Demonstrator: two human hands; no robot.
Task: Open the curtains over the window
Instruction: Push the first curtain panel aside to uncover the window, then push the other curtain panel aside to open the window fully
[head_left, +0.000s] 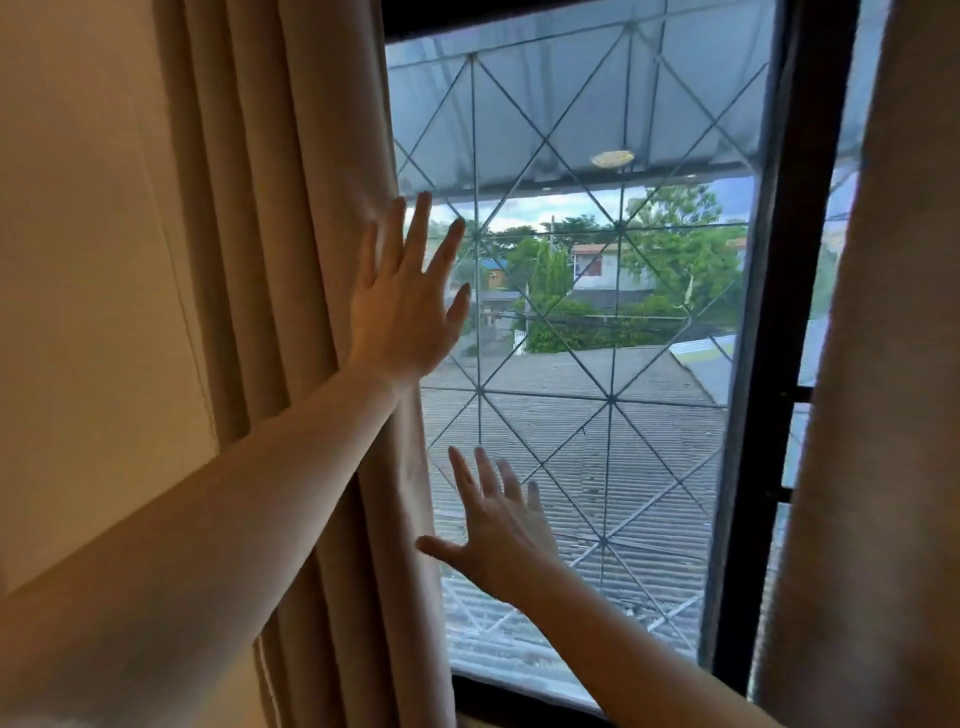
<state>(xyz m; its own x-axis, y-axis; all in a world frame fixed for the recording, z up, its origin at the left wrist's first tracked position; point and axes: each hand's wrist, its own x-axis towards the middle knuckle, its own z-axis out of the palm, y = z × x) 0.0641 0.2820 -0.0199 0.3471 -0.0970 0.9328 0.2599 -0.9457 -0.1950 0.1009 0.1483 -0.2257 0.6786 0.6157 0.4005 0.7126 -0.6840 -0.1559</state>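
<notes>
Window (597, 312) with beige curtains parted to either side.
Left curtain (311, 208) bunched beside wall (78, 260); right curtain (883, 415) at frame edge. Left hand (402, 306) flat, fingers spread, against left curtain's edge; right hand (498, 525) splayed, empty, before glass.

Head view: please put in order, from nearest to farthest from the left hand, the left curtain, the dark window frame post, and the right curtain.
From the left hand:
1. Left curtain, under the hand, touching.
2. Dark window frame post, right of the glass.
3. Right curtain, at the far right edge.

A cream wall (78, 260) fills the left of the frame; through the middle, corrugated roofs (582, 431), green trees (680, 254) and a house (602, 270).
</notes>
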